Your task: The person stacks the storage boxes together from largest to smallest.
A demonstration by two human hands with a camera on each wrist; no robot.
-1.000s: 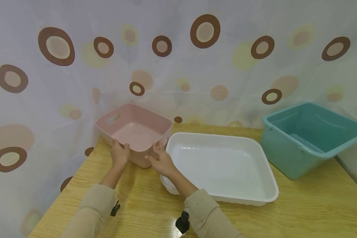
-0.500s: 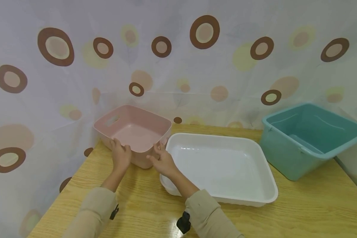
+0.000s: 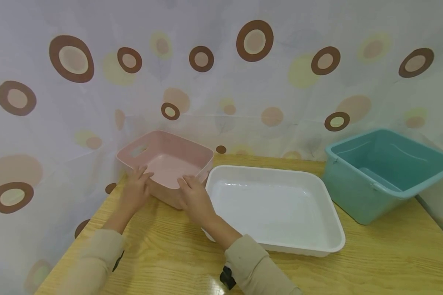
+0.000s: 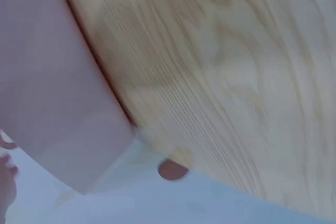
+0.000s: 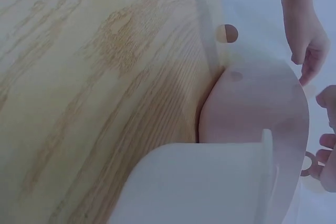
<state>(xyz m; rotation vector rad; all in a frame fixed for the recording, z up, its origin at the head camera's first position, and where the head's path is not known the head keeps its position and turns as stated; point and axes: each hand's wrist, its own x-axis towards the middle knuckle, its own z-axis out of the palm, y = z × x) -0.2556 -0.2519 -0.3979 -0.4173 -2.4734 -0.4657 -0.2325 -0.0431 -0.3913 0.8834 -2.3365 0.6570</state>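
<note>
A pink plastic bin [image 3: 166,164] with a cut-out handle slot stands at the table's left back corner. My left hand [image 3: 135,190] is at its near rim, fingers loosely spread with the tips over the edge. Further right along that rim, near the front corner, my right hand [image 3: 196,200] rests its fingertips on the edge. In the right wrist view the fingers of my right hand [image 5: 328,163] bend toward the rim, apart from the thumb. The bin's pink wall [image 4: 58,93] fills the left of the left wrist view. Beside the bin lies a shallow white tray [image 3: 273,205].
A teal tub [image 3: 361,192] stands right of the tray, at the back right of the wooden table [image 3: 170,254]. A patterned curtain [image 3: 243,90] hangs close behind everything. The white tray's corner [image 5: 210,177] overlaps the pink bin in the right wrist view.
My left hand has shifted left along the bin's rim, its fingers looser. My right hand has moved slightly left, fingertips now atop the rim. The bin, tray and tub look unmoved.
</note>
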